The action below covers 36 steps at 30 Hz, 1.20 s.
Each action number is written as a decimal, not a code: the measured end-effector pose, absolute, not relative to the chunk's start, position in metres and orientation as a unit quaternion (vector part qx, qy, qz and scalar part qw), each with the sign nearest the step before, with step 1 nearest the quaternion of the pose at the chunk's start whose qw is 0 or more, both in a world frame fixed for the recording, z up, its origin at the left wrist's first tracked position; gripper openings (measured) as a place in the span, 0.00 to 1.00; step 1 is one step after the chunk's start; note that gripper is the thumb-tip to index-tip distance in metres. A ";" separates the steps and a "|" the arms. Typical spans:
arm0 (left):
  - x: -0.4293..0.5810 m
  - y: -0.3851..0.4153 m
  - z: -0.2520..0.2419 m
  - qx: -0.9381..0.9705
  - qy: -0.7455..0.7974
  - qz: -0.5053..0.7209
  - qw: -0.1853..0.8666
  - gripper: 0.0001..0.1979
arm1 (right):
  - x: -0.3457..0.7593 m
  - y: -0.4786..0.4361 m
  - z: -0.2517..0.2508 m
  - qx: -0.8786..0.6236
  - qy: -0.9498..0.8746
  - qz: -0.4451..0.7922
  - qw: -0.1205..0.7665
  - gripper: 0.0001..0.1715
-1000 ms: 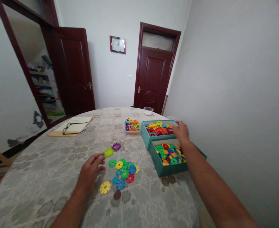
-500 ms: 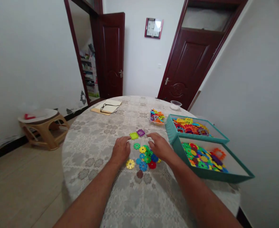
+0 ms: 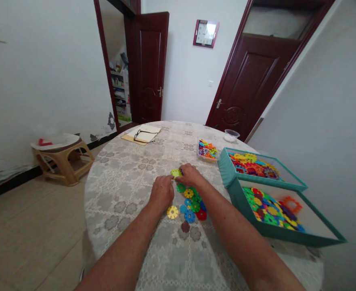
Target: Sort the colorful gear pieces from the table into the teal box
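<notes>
My left hand (image 3: 162,192) is closed, its fingertips at the lower left edge of a yellow-green toothed plastic piece (image 3: 175,173). My right hand (image 3: 191,176) is bent over the right side of that piece, its fingers closed on a purple toothed piece (image 3: 182,172) that is mostly hidden. Just below the hands lies a loose cluster of notched plastic discs. It includes a green disc (image 3: 181,188), a yellow disc (image 3: 189,193), a blue disc (image 3: 189,216) and a red disc (image 3: 201,214). Apart from the cluster sit another yellow disc (image 3: 172,212) and a brown disc (image 3: 185,227).
Two teal boxes (image 3: 231,189) of colourful pieces stand at the right. Behind them are a small tray (image 3: 207,151) of pieces and a clear bowl (image 3: 231,135). Glasses (image 3: 141,136) rest on a notebook (image 3: 147,130) at the back left. A stool (image 3: 64,163) stands beyond the table.
My right hand has moved left onto the purple piece, now mostly covered. My left hand has come up to the yellow-green piece. The whole view has shifted slightly.
</notes>
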<state>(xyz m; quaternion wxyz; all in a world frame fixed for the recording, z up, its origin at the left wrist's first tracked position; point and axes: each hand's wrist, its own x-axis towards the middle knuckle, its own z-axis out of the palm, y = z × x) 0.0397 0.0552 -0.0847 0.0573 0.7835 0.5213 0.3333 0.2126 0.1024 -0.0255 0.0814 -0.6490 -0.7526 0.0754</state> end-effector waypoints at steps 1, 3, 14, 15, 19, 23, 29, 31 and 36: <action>0.040 0.055 -0.084 0.783 0.523 0.332 0.056 0.19 | 0.213 0.101 -0.025 -0.647 -0.754 0.075 0.087 0.28; 0.041 0.054 -0.083 0.781 0.525 0.333 0.056 0.20 | 0.215 0.096 -0.024 -0.644 -0.755 0.072 0.103 0.27; 0.041 0.050 -0.071 0.785 0.516 0.331 0.091 0.18 | 0.210 0.060 -0.022 -0.611 -0.757 0.093 0.212 0.13; 0.041 0.050 -0.071 0.788 0.511 0.331 0.091 0.17 | 0.210 0.057 -0.019 -0.612 -0.755 0.097 0.217 0.13; 0.039 0.053 -0.074 0.790 0.490 0.360 0.084 0.17 | 0.220 0.042 0.006 -0.610 -0.746 0.109 0.244 0.17; 0.036 0.057 -0.075 0.787 0.475 0.385 0.084 0.17 | 0.262 0.024 0.044 -0.611 -0.736 0.088 0.279 0.27; 0.037 0.053 -0.067 0.780 0.487 0.381 0.094 0.14 | 0.380 0.012 0.090 -0.731 -0.626 -0.072 0.260 0.26; 0.037 0.052 -0.064 0.774 0.497 0.380 0.095 0.15 | 0.419 0.014 0.094 -0.782 -0.570 -0.094 0.233 0.27; 0.036 0.048 -0.058 0.768 0.513 0.371 0.094 0.14 | 0.472 0.015 0.087 -0.833 -0.491 -0.113 0.228 0.33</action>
